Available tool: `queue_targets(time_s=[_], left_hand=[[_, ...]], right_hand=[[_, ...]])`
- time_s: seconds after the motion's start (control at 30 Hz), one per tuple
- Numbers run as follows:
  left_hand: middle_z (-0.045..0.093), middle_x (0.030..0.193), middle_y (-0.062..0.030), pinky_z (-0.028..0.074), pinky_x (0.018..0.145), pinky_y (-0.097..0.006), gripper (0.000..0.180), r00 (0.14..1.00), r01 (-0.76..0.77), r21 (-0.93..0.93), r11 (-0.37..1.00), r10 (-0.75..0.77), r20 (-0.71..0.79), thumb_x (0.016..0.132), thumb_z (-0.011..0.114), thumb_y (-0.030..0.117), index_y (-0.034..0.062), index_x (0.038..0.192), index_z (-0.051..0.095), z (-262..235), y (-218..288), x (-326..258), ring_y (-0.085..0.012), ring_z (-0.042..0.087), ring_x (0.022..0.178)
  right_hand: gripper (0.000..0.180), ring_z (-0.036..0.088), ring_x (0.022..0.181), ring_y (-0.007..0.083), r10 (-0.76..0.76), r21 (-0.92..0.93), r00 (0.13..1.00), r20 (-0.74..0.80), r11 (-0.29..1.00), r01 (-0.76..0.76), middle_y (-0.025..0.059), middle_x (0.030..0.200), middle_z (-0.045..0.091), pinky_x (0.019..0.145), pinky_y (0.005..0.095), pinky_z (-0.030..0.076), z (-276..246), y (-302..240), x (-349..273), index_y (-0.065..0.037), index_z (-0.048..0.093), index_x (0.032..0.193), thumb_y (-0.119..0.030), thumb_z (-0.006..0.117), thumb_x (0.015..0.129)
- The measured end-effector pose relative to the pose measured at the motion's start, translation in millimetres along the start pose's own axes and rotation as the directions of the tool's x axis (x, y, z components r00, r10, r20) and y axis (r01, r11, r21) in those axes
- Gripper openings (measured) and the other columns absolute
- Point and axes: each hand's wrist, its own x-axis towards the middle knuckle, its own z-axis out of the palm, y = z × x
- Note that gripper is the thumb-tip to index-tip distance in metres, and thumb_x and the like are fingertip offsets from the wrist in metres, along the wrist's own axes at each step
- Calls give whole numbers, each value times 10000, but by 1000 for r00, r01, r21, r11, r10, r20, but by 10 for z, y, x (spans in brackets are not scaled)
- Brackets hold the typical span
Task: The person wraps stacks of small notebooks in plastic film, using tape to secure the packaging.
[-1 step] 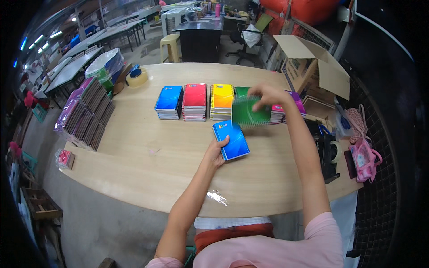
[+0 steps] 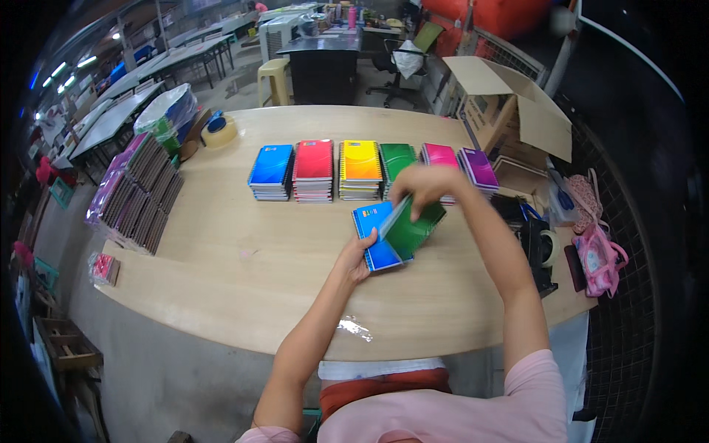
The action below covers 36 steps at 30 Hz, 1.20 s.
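Observation:
My left hand (image 2: 357, 258) is closed round the lower left edge of a blue spiral notebook (image 2: 373, 215), thumb on its cover. From above, my right hand (image 2: 430, 186) grips a green spiral notebook (image 2: 413, 235), tilted and partly covering the blue one. Beyond them stands a row of notebook stacks: blue (image 2: 271, 164), red (image 2: 314, 161), yellow (image 2: 360, 161), green (image 2: 397, 156), pink (image 2: 440, 155) and purple (image 2: 478, 170). My right hand and forearm hide parts of the green and pink stacks.
Stacked purple notebooks (image 2: 139, 196) and a small red pack (image 2: 104, 269) sit on the table's left side. Tape rolls (image 2: 219, 133) lie at the far left. On the right are an opened cardboard box (image 2: 487, 111), a black tape dispenser (image 2: 539, 255) and a pink bag (image 2: 603, 258).
My right hand has brought the green notebook down and towards me, from in front of the green stack onto the blue notebook. My left hand keeps its hold on the blue notebook.

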Motion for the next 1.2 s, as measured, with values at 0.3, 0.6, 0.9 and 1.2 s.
queue_targets(time_s=[0.3,0.6,0.9,1.2], left_hand=[[543,1348,-188,475,1016,-542,691,969,109,-199,974,-60,239,960,476,555,47,1421,397,59,-183,-66,-343,574,1208],[619,1222,-162,546,937,-478,399,999,31,-198,980,-36,-23,970,589,211,4,1298,495,-5,-185,84,-304,639,1096],[622,1170,-124,576,882,-443,396,995,-89,-64,994,86,-42,964,615,184,17,1296,478,-33,-185,78,-261,654,1033],[576,1281,-132,557,920,-444,539,995,-99,-38,994,100,14,991,534,391,30,1372,412,80,-198,35,-264,624,1122]], right_hand=[[253,641,1010,345,-135,-249,799,-587,968,-19,143,962,698,868,440,509,799,-635,61,-64,699,929,-88,772,687],[380,649,1074,379,819,416,177,-546,448,-792,241,1121,669,911,438,533,369,1238,-475,47,647,1112,-144,678,785],[596,647,1114,310,919,499,140,-367,322,-804,181,1193,668,928,426,516,362,1494,-401,-28,672,1177,-298,864,681],[533,661,872,201,233,322,929,-287,937,-135,74,910,714,781,312,507,185,272,-754,-33,695,1053,-107,884,560]])
